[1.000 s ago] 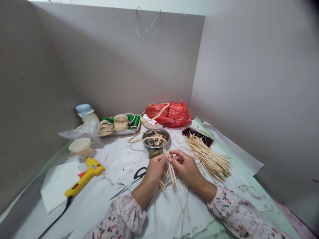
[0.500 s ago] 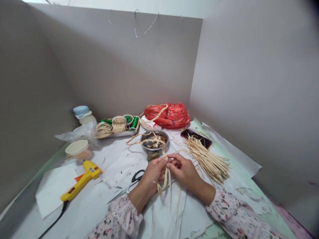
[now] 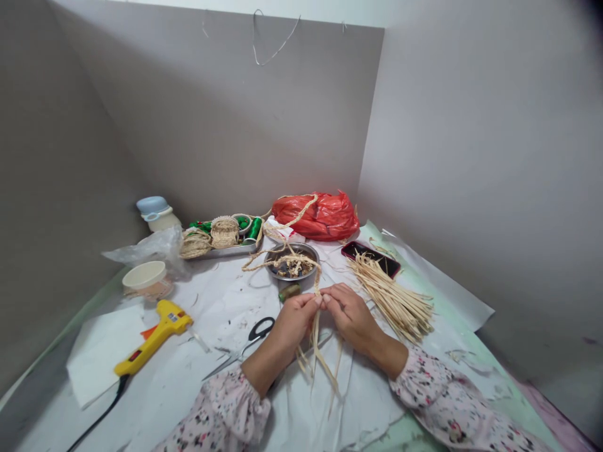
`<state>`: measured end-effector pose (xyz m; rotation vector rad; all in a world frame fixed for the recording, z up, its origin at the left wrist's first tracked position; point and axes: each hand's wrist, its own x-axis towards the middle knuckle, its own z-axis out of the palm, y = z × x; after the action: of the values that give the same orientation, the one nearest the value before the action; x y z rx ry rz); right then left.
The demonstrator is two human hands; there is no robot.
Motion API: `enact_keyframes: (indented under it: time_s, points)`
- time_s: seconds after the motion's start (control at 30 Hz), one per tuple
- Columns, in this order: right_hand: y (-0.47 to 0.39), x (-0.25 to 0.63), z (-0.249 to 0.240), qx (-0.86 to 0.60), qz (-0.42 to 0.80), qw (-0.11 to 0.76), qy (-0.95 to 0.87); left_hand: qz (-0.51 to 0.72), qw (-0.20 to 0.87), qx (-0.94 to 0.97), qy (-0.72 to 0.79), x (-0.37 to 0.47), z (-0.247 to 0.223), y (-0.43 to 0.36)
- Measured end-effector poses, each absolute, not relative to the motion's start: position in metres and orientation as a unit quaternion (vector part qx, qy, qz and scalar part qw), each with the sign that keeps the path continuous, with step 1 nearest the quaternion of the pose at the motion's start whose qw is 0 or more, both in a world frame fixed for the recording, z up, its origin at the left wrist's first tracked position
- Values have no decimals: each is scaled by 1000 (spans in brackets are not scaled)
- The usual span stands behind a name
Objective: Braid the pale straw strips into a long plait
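My left hand [image 3: 294, 323] and my right hand [image 3: 351, 317] meet near the middle of the table, thumbs and fingertips pinched close together on a pale straw braid [image 3: 317, 279]. The finished length of the braid runs up from my fingers and across the metal bowl [image 3: 316, 271] behind them. Several loose straw strands [image 3: 325, 364] hang down below my fingertips. Right of my right hand lies a bundle of straw strands [image 3: 396, 301]. Scissors [image 3: 252, 339] lie partly beneath my left hand and wrist. The exact grip on each strand is hidden by the fingers.
A yellow glue gun [image 3: 153, 342] with a black cord lies at left, near a white cup [image 3: 146, 279]. At the back are a tray [image 3: 230, 252] of braid coils and green thread, and a red plastic bag [image 3: 320, 220]. A phone [image 3: 384, 263] lies partly under the straw bundle.
Both hands stay pinched at the braid, and the fingertips have drawn closer together. The hanging strands have shifted and swing to the right. The braid over the bowl has moved slightly right.
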<state>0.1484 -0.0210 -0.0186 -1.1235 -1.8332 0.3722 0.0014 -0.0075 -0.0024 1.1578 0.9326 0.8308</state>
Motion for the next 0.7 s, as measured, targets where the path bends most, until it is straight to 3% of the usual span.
enact_keyframes:
  time_s: [0.4, 0.7]
  points:
    - [-23, 150, -13, -458, 183, 447, -746, 407, 561, 560, 454, 1, -11, -3]
    - [-22, 149, -15, -471, 215, 443, -732, 369, 405, 692, 469, -2, -5, -8]
